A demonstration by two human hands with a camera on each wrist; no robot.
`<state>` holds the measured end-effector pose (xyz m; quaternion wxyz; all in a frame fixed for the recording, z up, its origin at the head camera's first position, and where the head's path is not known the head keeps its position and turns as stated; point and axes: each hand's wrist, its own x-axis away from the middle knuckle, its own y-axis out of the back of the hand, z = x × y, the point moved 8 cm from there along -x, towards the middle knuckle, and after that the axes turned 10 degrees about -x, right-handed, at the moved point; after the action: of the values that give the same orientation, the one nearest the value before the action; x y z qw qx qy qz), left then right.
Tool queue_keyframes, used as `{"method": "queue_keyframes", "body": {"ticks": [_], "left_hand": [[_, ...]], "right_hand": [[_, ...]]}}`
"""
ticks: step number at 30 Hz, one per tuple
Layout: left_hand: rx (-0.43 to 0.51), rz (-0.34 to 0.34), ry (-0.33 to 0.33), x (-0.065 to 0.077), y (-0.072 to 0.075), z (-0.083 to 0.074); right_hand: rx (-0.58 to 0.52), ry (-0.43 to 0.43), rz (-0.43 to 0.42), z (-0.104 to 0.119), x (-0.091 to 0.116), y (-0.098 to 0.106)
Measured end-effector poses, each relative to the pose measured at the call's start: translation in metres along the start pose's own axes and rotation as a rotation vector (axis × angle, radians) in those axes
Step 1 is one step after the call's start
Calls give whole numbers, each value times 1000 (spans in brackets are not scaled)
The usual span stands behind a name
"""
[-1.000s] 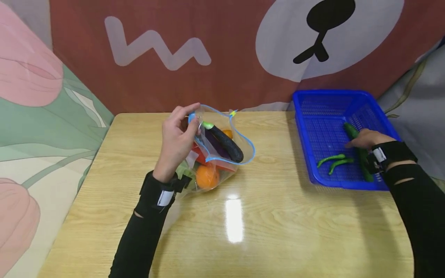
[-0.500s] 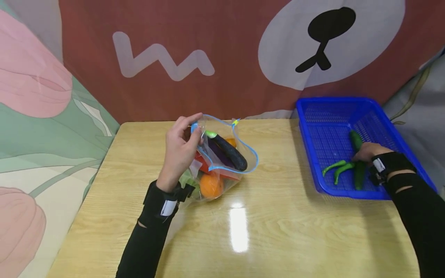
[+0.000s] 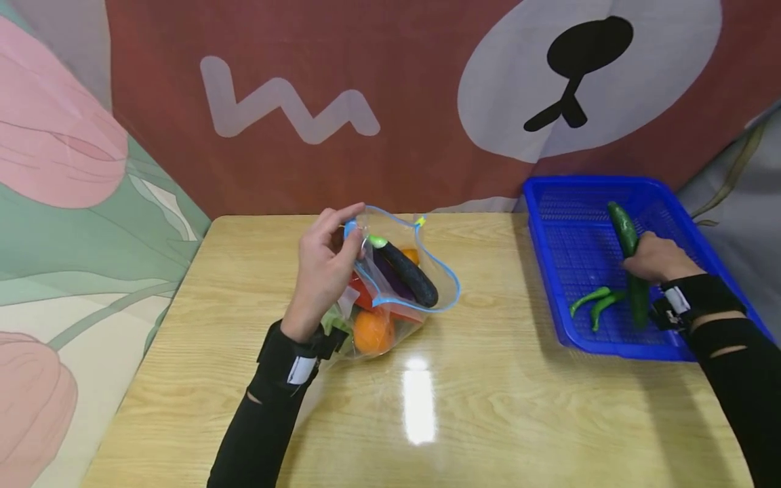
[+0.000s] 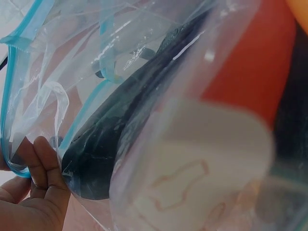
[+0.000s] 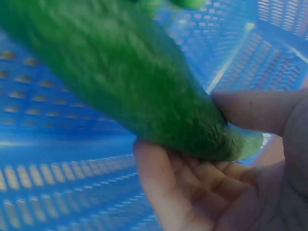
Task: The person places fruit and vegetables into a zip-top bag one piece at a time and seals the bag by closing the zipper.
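Two hands work at opposite ends of a pale wooden table (image 3: 488, 407). On the left, the left hand (image 3: 322, 271) pinches the blue-edged rim of a clear zip bag (image 3: 403, 285) between thumb and fingertips, holding the mouth open; the wrist view shows the fingertips (image 4: 45, 163) curled round the bag's blue seam. Inside the bag lie a dark eggplant (image 3: 409, 274) with a pale green cap — tilted, its cap toward the held rim — an orange (image 3: 372, 332) at the near side, something red beneath the eggplant, and a bit of leafy green by the wrist. A second orange shape peeks out at the far side of the bag.

On the right, the right hand (image 3: 655, 257) grips a cucumber (image 3: 625, 227) inside a blue plastic basket (image 3: 549, 203), fingers and thumb wrapped round its middle. The cucumber's far end points away toward the backdrop, and its near end reaches past the wrist. The right wrist view shows the cucumber (image 5: 125, 86) resting across the curled fingers (image 5: 163, 192), with the basket's mesh behind it. Two green chili peppers (image 3: 594, 298) lie on the basket floor just left of the hand — close together, apart from the cucumber.

A red-brown cloth backdrop (image 3: 396, 102) with a cartoon bear's face hangs behind the table.
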<state>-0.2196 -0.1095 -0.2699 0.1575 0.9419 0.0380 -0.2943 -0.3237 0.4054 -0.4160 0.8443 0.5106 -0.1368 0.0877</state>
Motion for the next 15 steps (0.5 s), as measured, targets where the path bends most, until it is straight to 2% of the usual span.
{"method": "queue_keyframes", "body": {"ticks": [3,8,11,15], "left_hand": [[-1,-3,-9,1,0,-1],[-13,-6,1,2,1,0],[-14,-6,7,2,1,0],[-7,-8,5,1,0,-1]], "right_hand": [[10,47,-100,15,3,13],[-54,109,-275,48,16,32],[-100,164,-391,78,32,45],[-185,307,-580,132,67,58]]}}
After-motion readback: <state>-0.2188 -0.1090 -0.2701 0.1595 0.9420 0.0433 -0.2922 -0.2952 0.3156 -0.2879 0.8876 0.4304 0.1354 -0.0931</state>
